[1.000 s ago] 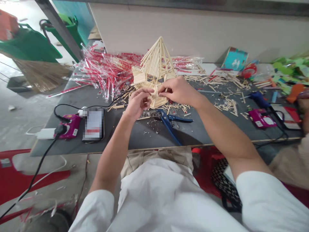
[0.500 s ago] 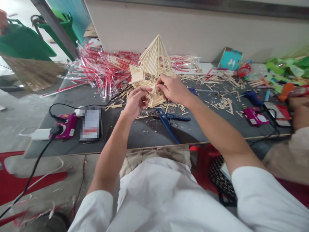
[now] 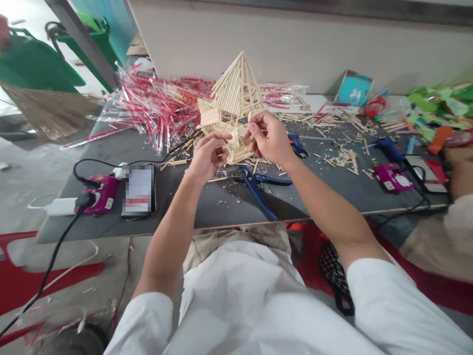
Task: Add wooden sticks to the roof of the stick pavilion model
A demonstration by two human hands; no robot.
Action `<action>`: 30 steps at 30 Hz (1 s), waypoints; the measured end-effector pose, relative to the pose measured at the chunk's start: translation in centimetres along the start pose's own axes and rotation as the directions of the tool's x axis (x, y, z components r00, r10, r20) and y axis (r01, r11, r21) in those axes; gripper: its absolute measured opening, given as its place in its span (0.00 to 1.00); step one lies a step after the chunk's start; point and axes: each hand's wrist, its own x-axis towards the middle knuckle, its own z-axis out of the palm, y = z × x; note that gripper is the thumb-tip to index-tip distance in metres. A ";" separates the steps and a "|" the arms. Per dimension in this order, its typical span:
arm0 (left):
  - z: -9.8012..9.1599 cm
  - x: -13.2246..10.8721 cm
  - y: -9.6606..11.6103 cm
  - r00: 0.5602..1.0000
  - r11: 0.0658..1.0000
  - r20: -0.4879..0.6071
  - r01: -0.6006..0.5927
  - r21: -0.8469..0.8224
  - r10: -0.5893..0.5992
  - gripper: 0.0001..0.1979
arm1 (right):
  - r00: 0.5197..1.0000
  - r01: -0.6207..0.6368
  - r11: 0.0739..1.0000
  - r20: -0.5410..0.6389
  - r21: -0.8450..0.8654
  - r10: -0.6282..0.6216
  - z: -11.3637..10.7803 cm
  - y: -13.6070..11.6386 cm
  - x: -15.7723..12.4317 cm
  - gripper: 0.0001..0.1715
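Observation:
A model pavilion (image 3: 231,96) built of thin wooden sticks stands on the table, with a pointed roof and a stick base. My left hand (image 3: 210,154) is at the front left of its base, fingers curled with the tips close together. What it holds, if anything, is too small to make out. My right hand (image 3: 269,137) is by the model's right side, thumb and fingertips pinched; the thing in them cannot be made out. A blue-handled cutter (image 3: 254,190) lies in front of the model. Past my right hand rests a blue glue gun (image 3: 296,144).
Red-and-clear plastic wrappers (image 3: 155,103) are heaped at the back left. Cut sticks (image 3: 343,159) litter the right side. A phone (image 3: 139,191) and a purple power adapter (image 3: 100,193) lie at left; another adapter (image 3: 393,177) sits right, near a person's arm (image 3: 461,172).
My right hand has drawn slightly to the right, away from the model, uncovering more of the glue gun. My left hand has stayed nearly in place.

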 end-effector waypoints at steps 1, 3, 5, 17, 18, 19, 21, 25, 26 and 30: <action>0.0 0.0 0.0 1.000 1.000 0.000 -0.002 0.002 0.002 0.09 | 1.000 0.014 1.000 -0.003 0.003 -0.014 -0.1 0.1 -0.1 0.23; 0.0 -0.1 0.1 1.000 1.000 0.004 -0.001 0.008 0.001 0.09 | 0.998 0.066 0.998 0.005 -0.019 -0.066 -0.3 0.3 -0.2 0.21; 0.1 -0.1 0.2 1.000 1.000 0.007 0.003 0.013 -0.003 0.09 | 0.990 0.138 0.988 0.026 -0.069 -0.137 -0.3 0.4 -0.1 0.17; 0.2 0.0 0.2 1.000 0.999 -0.026 0.002 0.035 -0.001 0.07 | 0.972 0.235 0.878 0.116 -0.417 -0.205 0.1 -2.3 2.3 0.07; 0.1 0.1 0.1 1.000 0.999 -0.028 -0.001 0.039 0.002 0.06 | 0.968 0.252 0.849 0.138 -0.464 -0.211 0.1 -2.4 2.3 0.08; 0.1 0.1 -0.1 1.000 0.999 -0.029 -0.007 0.043 0.008 0.06 | 0.965 0.261 0.821 0.154 -0.508 -0.211 0.2 -2.5 2.2 0.09; 0.0 0.1 -0.4 0.999 0.999 -0.028 -0.023 0.049 0.024 0.05 | 0.963 0.267 0.766 0.177 -0.585 -0.201 0.4 -2.7 2.0 0.13; 0.2 0.1 -0.8 0.999 0.998 -0.006 -0.041 0.053 0.041 0.05 | 0.960 0.278 0.647 0.221 -0.710 -0.169 0.5 -2.5 1.7 0.18; 0.3 0.1 -0.8 0.999 0.998 -0.001 -0.038 0.051 0.038 0.05 | 0.959 0.282 0.626 0.228 -0.727 -0.167 0.4 -2.5 1.7 0.19; 0.5 0.1 -0.9 0.999 0.998 -0.016 -0.026 0.060 0.028 0.05 | 0.954 0.299 0.627 0.222 -0.719 -0.201 0.3 -2.2 2.0 0.19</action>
